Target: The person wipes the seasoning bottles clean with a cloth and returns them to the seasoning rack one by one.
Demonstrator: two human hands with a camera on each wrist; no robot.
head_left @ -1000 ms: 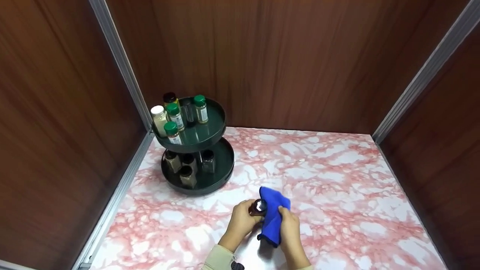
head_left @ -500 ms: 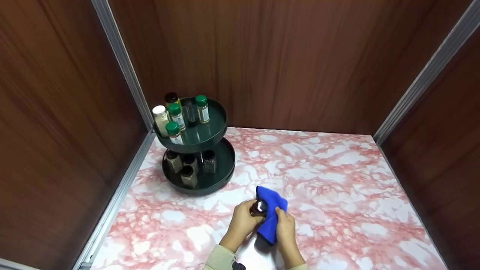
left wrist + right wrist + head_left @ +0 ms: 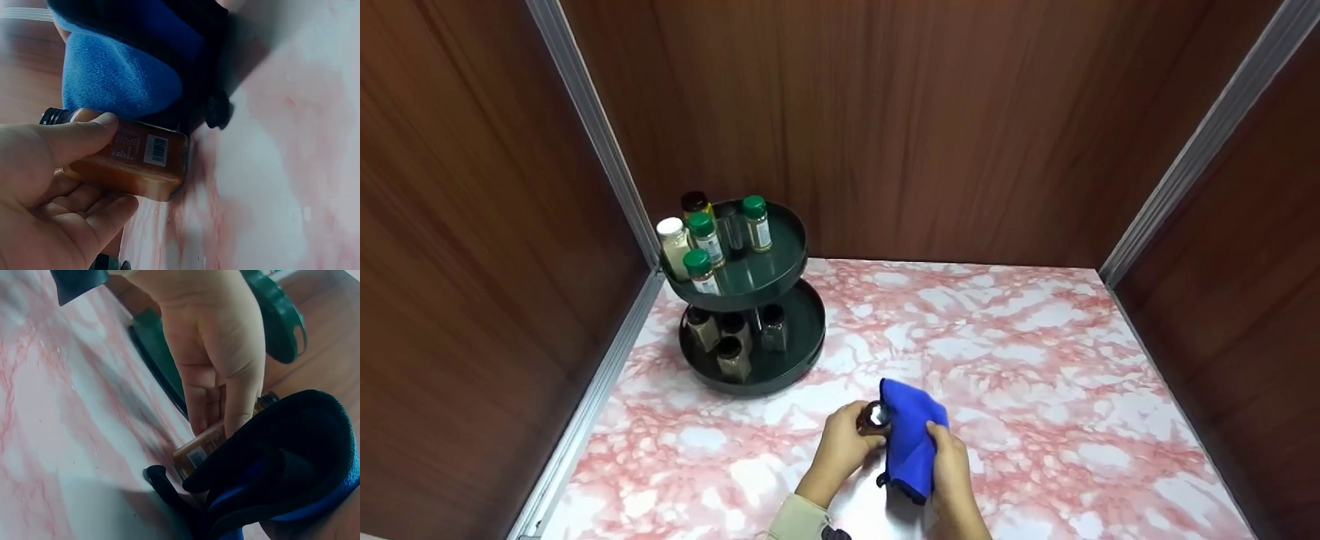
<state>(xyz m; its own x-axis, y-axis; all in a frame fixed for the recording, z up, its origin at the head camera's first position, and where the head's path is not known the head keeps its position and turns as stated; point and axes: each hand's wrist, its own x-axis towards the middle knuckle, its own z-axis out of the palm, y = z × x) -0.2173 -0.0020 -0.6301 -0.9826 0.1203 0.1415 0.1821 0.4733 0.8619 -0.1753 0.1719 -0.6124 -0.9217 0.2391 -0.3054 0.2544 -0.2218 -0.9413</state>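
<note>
My left hand point(image 3: 840, 446) grips a small square spice bottle point(image 3: 135, 160) with orange-brown contents, a black cap and a barcode label. Thumb and fingers wrap its sides in the left wrist view, its base facing away from the palm. In my right hand point(image 3: 952, 469) is a blue cloth point(image 3: 913, 439) with black edging, pinched with the thumb on top. The folded cloth lies along the bottle's side, hiding part of it in the head and right wrist views. A black toggle-like piece point(image 3: 219, 111) hangs from the cloth's edge.
A dark green two-tier round rack point(image 3: 757, 382) stands at the back left. Its upper tier holds several jars with green, white and dark caps; several dark-capped jars point(image 3: 733, 358) stand below. Brown wood-grain panels point(image 3: 870, 127) enclose the pink-and-white marbled tabletop point(image 3: 1020, 375).
The right hand and cloth shifted slightly left along the bottle, then back right and a little nearer my body. The left hand keeps its grip on the bottle, nearly still.
</note>
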